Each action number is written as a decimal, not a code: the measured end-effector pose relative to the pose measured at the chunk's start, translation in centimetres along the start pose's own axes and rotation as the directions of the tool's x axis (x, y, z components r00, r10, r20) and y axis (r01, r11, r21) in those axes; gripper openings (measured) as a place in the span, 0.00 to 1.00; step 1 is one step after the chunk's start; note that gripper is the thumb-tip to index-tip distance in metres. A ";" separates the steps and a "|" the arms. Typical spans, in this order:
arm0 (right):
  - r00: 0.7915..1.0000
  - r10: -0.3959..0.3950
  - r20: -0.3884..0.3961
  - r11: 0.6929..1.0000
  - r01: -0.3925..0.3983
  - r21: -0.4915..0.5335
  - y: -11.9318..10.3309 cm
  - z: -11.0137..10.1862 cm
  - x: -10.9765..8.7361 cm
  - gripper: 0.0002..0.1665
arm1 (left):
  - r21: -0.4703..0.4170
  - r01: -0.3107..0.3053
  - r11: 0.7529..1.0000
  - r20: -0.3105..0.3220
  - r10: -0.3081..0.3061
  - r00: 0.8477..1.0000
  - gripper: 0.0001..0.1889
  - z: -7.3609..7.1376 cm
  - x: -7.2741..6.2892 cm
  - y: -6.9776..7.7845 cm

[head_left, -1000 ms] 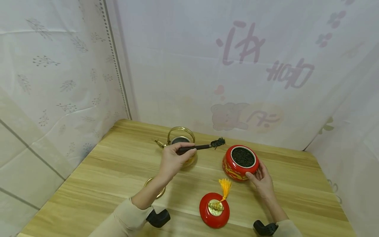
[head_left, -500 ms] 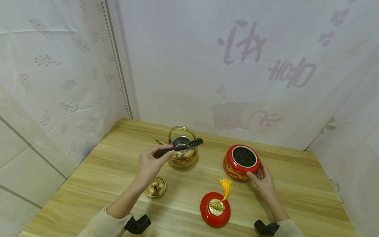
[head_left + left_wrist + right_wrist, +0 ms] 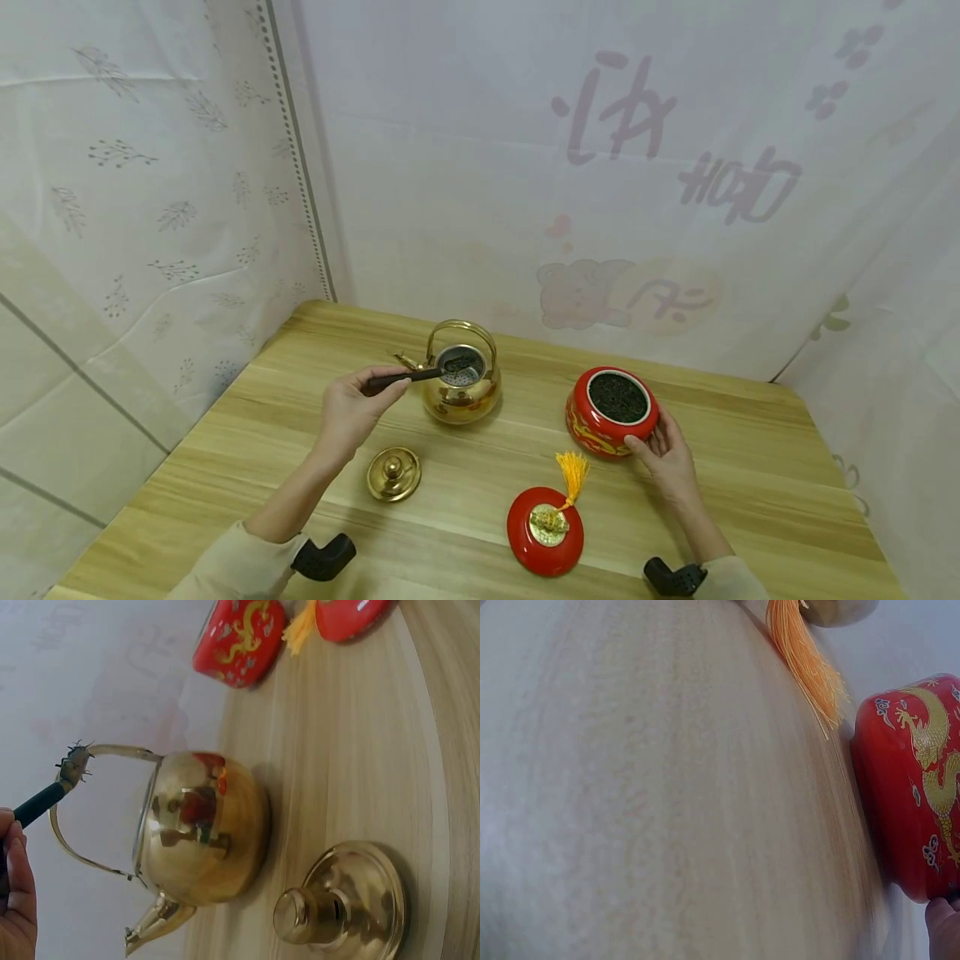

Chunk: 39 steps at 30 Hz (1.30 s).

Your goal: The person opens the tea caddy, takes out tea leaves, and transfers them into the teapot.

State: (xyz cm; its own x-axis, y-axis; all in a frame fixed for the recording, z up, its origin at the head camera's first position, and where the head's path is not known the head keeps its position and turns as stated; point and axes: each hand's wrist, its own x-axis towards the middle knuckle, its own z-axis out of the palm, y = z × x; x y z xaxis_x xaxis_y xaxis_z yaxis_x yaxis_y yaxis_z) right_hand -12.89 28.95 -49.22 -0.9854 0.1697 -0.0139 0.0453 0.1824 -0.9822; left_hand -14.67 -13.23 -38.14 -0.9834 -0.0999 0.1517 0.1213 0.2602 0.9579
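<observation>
In the head view my left hand point(image 3: 352, 412) pinches the dark handle of a tea scoop point(image 3: 405, 377). Its bowl, heaped with dark tea leaves, overlaps the mouth of a gold teapot point(image 3: 459, 407), which has no lid on it. The left wrist view shows the scoop point(image 3: 46, 801) raised at the height of the teapot's arched handle, leaves bristling from its bowl. My right hand point(image 3: 667, 467) grips the right side of a red tea jar point(image 3: 588, 432) with a gold dragon, uncovered and filled with dark tea leaves point(image 3: 617, 397). In the right wrist view, only a fingertip shows against the jar point(image 3: 907, 780).
The gold teapot lid point(image 3: 394, 475) lies knob up in front of the teapot. Nearer the front is the red jar lid point(image 3: 534, 552), its orange tassel point(image 3: 573, 475) pointing toward the jar. A printed curtain point(image 3: 480, 167) hangs behind the wooden table point(image 3: 750, 467).
My left hand has moved left with the loaded scoop, from near the jar to the teapot, uncovering the teapot and its lid in view. My right hand and the jar have stayed in place.
</observation>
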 end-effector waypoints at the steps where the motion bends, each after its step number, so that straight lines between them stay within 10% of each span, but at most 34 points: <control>1: 1.000 -0.001 0.001 1.000 0.001 0.001 0.0 0.0 0.0 0.49 | 0.013 -0.004 1.000 0.002 0.004 1.000 0.12 0.0 0.1 -0.1; 39: 1.000 0.011 -0.009 1.000 -0.011 0.028 -0.1 0.0 0.0 0.50 | 0.329 -0.156 0.932 0.014 0.160 0.987 0.09 1.4 3.7 -0.8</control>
State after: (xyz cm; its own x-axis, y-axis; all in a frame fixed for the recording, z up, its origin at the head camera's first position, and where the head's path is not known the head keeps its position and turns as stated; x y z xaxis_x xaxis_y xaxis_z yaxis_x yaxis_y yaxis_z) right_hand -12.92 28.94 -49.15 -0.9834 0.1800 -0.0229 0.0511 0.1535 -0.9868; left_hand -18.60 -12.49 -38.73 -0.9531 -0.0438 0.2996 0.2215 0.5736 0.7886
